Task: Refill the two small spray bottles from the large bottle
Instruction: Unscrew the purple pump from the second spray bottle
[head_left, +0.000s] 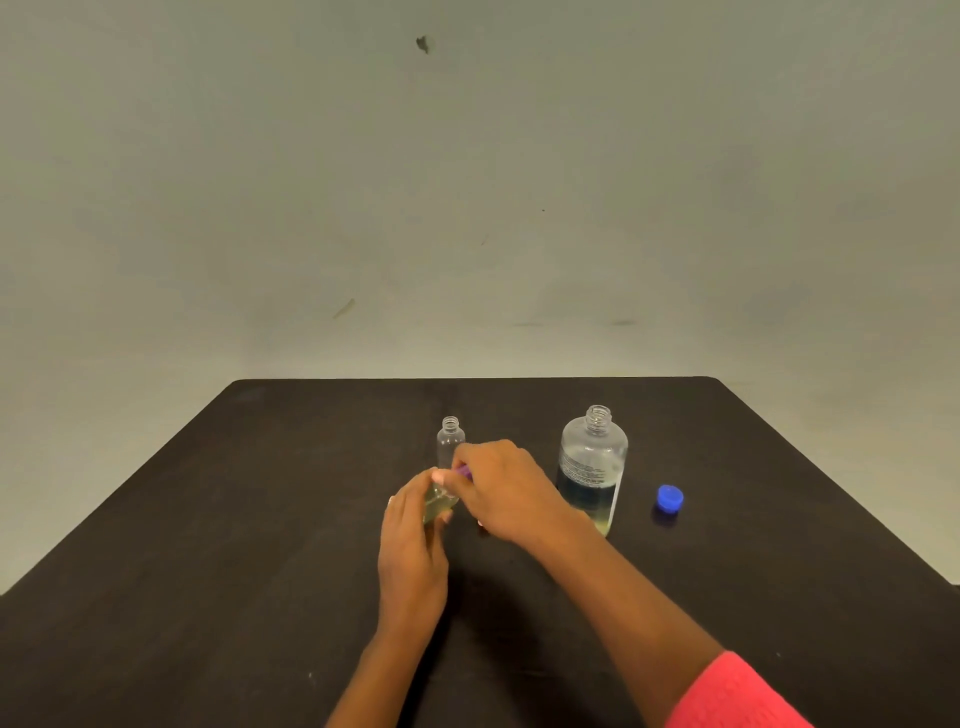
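Black table (260, 519) under everything. Upright right of centre, large clear bottle (592, 467), uncapped, part full of pale liquid. Just left of it, right hand (506, 488), fingertips pinching purple spray top (464, 472). Below that, left hand (410, 545) curled round small spray bottle (439, 505), pale liquid inside. Just behind, second small spray bottle (451, 436), upright, open-necked, looks empty. Farthest right, apart, blue cap (670, 499).

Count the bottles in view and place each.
3. One empty small bottle stands uncapped farthest back; the left hand grips a second small bottle in front; the large bottle stands open at right. None seems hidden.
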